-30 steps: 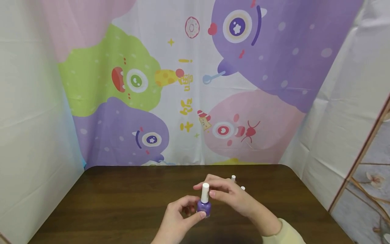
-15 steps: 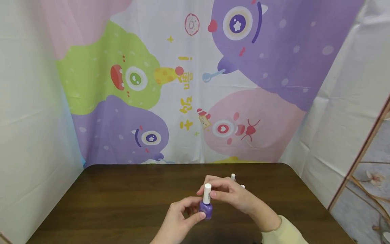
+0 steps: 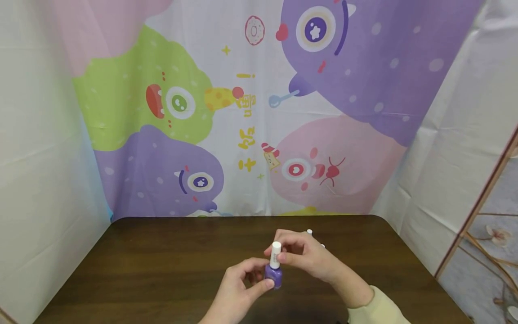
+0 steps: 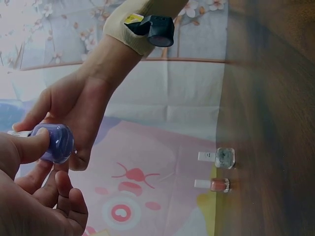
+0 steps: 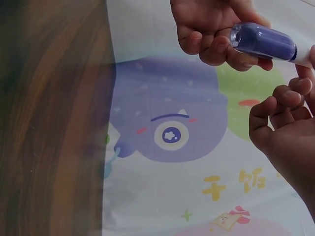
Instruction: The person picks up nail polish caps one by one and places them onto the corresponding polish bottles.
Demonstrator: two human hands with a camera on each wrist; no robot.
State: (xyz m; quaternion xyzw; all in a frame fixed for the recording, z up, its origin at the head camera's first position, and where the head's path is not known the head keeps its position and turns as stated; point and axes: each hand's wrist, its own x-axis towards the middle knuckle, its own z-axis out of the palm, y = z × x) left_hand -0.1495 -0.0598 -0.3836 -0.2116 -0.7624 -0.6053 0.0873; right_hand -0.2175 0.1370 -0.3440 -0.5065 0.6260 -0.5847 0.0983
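A small bottle of purple nail polish (image 3: 273, 276) with a tall white cap (image 3: 275, 255) is held upright above the table. My left hand (image 3: 238, 288) grips its glass body between thumb and fingers. At the cap my right hand (image 3: 310, 257) pinches with thumb and index finger, its other fingers bent behind. In the left wrist view the left thumb presses on the purple glass (image 4: 60, 142). The right wrist view shows the bottle's clear base (image 5: 237, 37) toward the camera, with the cap partly cut off by the frame edge.
Two more nail polish bottles stand on the dark wooden table (image 3: 162, 265), one greyish (image 4: 226, 158) and one reddish (image 4: 220, 185); my right hand mostly hides them in the head view. A cartoon-printed curtain (image 3: 251, 198) hangs behind the table, with pale cloth at both sides.
The bottle has shifted slightly to the right along with my left hand. My right index finger, stretched past the cap earlier, has drawn in against it.
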